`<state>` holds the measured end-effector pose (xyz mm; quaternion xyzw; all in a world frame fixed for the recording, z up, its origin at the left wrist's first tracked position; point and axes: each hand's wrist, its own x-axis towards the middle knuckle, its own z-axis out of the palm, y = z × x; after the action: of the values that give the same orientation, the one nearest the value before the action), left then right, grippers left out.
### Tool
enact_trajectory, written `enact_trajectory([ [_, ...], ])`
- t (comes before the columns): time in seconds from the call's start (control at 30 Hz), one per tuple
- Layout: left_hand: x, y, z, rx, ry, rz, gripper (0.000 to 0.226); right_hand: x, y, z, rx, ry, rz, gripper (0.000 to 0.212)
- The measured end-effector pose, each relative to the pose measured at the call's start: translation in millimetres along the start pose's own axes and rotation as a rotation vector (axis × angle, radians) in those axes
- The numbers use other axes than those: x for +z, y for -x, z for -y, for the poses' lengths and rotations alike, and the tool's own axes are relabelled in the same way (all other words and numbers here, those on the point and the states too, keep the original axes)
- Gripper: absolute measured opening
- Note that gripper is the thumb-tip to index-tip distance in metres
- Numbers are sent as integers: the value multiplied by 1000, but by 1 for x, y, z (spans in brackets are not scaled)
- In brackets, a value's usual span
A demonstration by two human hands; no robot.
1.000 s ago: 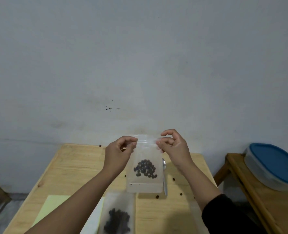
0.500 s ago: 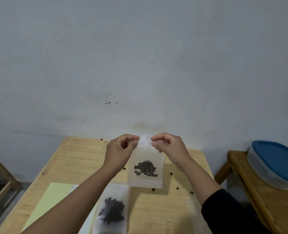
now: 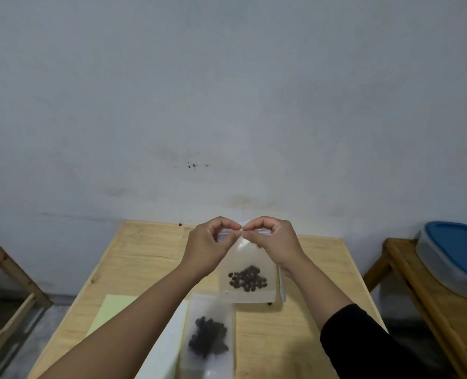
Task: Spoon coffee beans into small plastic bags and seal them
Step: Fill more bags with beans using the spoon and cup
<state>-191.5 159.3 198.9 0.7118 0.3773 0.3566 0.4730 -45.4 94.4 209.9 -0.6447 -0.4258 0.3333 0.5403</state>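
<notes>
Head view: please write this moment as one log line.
step: sealing | left hand: pinches bag top | right hand: pinches bag top | held bag: contains coffee beans, above table

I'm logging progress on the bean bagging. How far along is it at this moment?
Done: one filled bag lies flat on the table; whether it is sealed I cannot tell. In hand: the left hand and right hand pinch the top strip of a second bag holding beans. Left: closing that strip and setting the bag down.

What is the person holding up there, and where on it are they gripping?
A small plastic bag with coffee beans inside. Both the left hand and right hand pinch its top edge, fingertips meeting near the middle.
</notes>
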Motion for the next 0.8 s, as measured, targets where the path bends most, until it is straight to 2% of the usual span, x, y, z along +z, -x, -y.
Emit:
enact_trajectory([
  [0.1, -10, 1, 12, -29, -11, -13, 4, 19, 3, -3, 40, 12, -44, 5],
  [0.3, -31, 8, 54, -201, 54, -108, 5, 47, 25, -36, 216, 23, -6, 11],
  [0.4, -32, 23, 81, -270, -36, 22, 14, 62, 39, -66, 299, 4, -68, 10],
  [0.6, -22, 56, 138, -355, -255, 216, 37, 87, 55, -125, 462, 125, -203, 12],
  [0.7, -17, 61, 154, -364, -322, 250, 43, 96, 57, -141, 476, 257, -180, 8],
  [0.8, -14, 65, 162, -365, -391, 283, 45, 101, 57, -150, 485, 398, -140, 17],
])
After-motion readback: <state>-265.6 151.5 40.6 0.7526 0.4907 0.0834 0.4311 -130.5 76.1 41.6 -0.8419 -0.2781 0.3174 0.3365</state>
